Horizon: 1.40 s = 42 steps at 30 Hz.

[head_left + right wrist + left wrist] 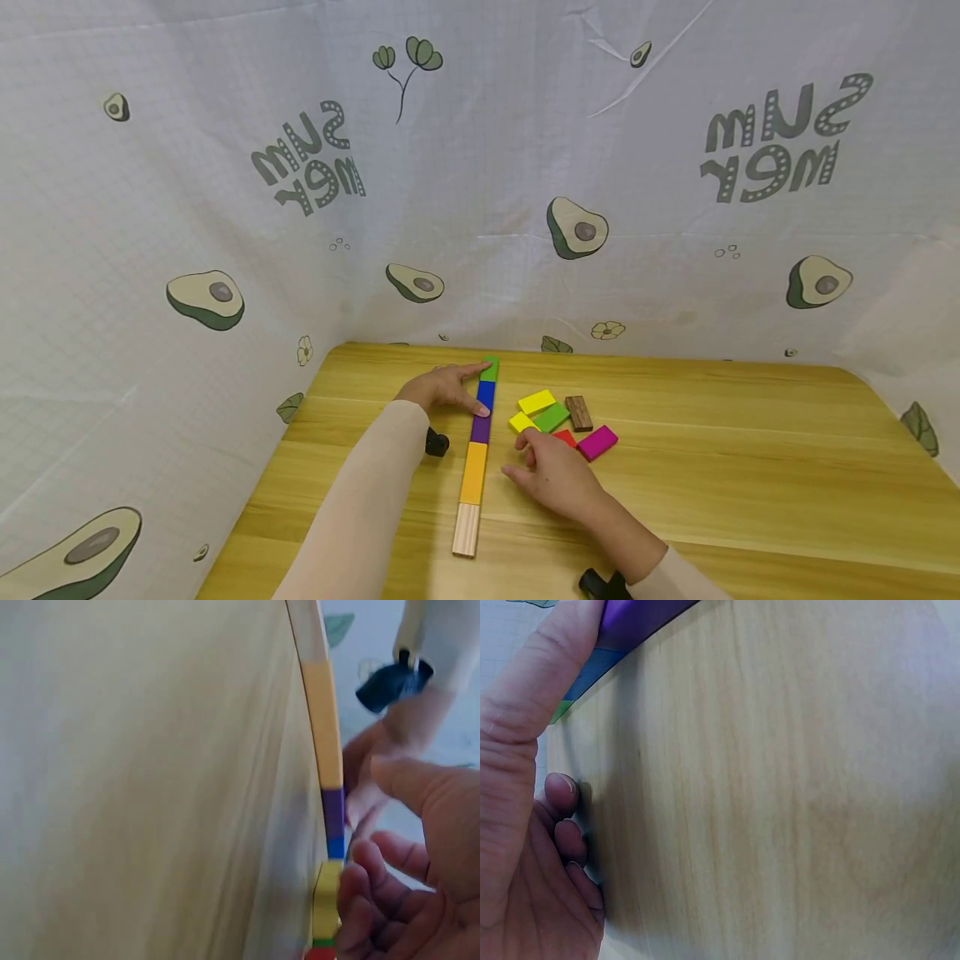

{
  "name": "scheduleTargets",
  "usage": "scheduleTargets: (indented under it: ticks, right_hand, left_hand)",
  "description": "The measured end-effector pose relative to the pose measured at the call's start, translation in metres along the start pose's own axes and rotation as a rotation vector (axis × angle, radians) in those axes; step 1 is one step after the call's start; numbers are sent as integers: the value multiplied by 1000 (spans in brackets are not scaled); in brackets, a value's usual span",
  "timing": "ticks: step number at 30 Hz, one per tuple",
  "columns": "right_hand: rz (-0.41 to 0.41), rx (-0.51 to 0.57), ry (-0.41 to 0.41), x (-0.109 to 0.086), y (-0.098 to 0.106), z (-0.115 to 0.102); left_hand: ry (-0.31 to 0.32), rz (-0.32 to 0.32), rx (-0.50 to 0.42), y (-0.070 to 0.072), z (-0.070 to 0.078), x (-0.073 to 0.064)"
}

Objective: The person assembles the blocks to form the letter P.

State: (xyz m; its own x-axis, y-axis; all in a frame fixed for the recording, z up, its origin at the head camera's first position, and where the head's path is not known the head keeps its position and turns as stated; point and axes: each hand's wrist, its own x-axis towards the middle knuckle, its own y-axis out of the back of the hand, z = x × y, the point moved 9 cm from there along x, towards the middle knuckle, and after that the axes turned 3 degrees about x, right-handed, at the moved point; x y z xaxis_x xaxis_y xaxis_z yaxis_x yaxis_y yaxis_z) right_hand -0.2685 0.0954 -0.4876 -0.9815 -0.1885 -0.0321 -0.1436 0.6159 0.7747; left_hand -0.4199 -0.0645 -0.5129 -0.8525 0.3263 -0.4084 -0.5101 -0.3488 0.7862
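A straight line of flat wooden blocks runs away from me: a plain wood block [466, 531], an orange block [473, 473], a purple block [480, 430], a blue block [487, 392] and a green block [490, 373]. My left hand [442, 388] lies along the far left side, index finger extended to the green block and thumb at the blue and purple blocks. To the right of the line, my right hand [558, 477] hovers with loosely bent fingers and nothing between them. It partly hides a red block [566, 437] and a smaller-looking yellow block [523, 422].
Beyond my right hand lie another yellow block [536, 403], a second green block [553, 417], a dark brown block [579, 413] and a magenta block [597, 443]. A white printed curtain [480, 208] hangs behind the wooden table [750, 467] and along its left.
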Motion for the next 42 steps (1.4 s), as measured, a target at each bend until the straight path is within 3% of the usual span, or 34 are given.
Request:
scheduleTargets:
  ticks: [4, 9, 23, 30, 42]
  right_hand:
    - [106, -57, -69, 5, 16, 16]
    - [170, -154, -95, 8, 29, 26]
    - [149, -194, -115, 15, 30, 31]
    - [131, -201, -83, 15, 30, 29]
    - [97, -74, -10, 17, 35, 26]
  left_hand:
    - [7, -4, -4, -1, -1, 2]
    - [9, -4, -10, -1, -1, 1]
    - [12, -3, -10, -2, -3, 2]
    - [1, -1, 10, -1, -1, 1]
    - [11, -4, 21, -1, -2, 1]
